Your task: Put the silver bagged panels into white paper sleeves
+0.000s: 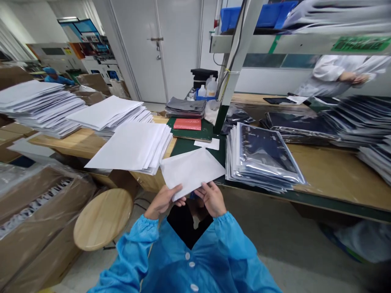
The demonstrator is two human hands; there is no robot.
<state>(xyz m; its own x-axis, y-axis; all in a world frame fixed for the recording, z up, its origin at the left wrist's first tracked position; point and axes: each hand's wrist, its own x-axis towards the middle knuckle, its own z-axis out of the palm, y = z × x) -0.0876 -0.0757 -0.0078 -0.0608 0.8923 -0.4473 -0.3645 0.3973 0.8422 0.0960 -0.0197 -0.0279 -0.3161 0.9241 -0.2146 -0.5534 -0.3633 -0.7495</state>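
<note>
A white sheet-like packet (191,169), tilted over the front edge of the green-topped table, is between my hands. My left hand (166,199) pinches its lower left corner, thumb on top. At the lower right edge, my right hand (211,198) grips the same packet with curled fingers. Whether it is an envelope or folded paper I cannot tell. Left of it lies a pile of white packets (131,146). To the right is a stack of clear-bagged dark flat items (265,150).
More white piles (106,112) stand on the wooden table at left. A red bubble pouch (187,124) lies on a green board ahead. A slanted metal post (233,61) rises beside it. A round stool (104,219) stands at lower left. Another person's hands (354,77) are across the table.
</note>
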